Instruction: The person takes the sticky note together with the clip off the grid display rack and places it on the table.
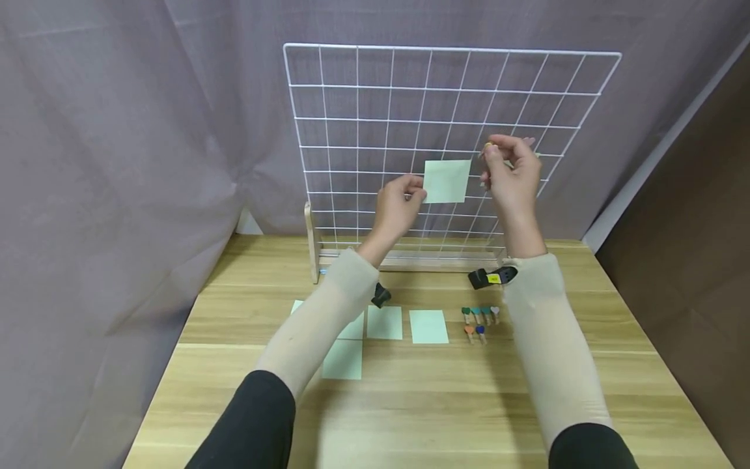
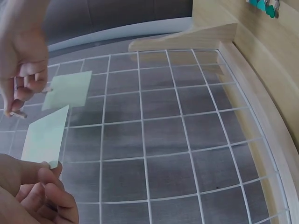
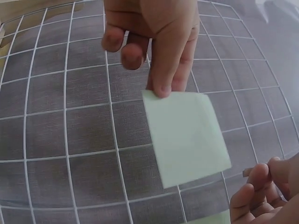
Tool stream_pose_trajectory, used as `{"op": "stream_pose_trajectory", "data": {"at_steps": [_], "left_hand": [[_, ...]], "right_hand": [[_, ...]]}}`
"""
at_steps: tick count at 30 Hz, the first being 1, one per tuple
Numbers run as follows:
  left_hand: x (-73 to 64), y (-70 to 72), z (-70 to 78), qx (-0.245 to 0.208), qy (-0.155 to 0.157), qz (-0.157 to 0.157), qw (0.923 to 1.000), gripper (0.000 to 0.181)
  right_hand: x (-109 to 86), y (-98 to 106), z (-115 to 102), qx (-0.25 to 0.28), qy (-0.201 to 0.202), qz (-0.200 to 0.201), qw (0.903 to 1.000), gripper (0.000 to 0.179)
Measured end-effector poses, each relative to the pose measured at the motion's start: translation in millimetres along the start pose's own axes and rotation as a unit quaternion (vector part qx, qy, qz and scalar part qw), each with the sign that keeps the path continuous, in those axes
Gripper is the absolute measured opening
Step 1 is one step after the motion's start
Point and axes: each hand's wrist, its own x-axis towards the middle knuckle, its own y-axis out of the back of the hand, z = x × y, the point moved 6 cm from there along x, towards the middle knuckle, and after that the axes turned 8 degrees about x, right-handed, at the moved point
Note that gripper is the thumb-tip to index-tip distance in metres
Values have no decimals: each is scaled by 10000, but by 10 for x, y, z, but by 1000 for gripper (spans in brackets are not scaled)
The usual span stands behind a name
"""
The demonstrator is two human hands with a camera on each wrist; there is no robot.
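My left hand pinches a pale green square paper note by its left edge, close in front of the white wire grid. Thumb and fingertips of my right hand hold a small wooden clip, right of the note; a yellow spot shows at its top in the head view. In the left wrist view a second green note is against the grid behind the right hand, with a small clip at its edge. The right hand mostly hides that note in the head view.
The grid stands in a wooden base at the table's back. Several green notes lie on the wooden table, some under the left forearm. Right of them lie several small clips with coloured hearts. A grey curtain hangs behind.
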Motion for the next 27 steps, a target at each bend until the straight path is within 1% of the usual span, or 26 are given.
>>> {"op": "stream_pose_trajectory", "data": {"at_steps": [5, 9, 13, 16, 21, 24, 27], "left_hand": [[-84, 34, 5, -124, -88, -103, 9998, 18], [-158, 101, -27, -307, -181, -148, 9993, 19], [-250, 193, -92, -443, -156, -88, 9989, 20], [-329, 232, -134, -486, -120, -102, 9987, 20], [-469, 234, -185, -633, -26, -192, 9978, 21], [-551, 218, -236, -731, 26, -150, 9972, 20], [-636, 192, -310, -796, 112, -123, 9967, 19]], "right_hand": [[-160, 166, -17, -30, 50, -75, 10000, 12], [-265, 327, 5, -137, 41, 1, 9999, 14], [-339, 456, 65, -210, -127, 59, 9997, 15], [-411, 530, 105, -311, -210, 42, 9993, 14], [-576, 636, 152, -494, -244, -128, 9984, 13], [-676, 703, 189, -660, -305, -254, 9970, 14], [-764, 777, 235, -724, -397, -262, 9962, 14]]}}
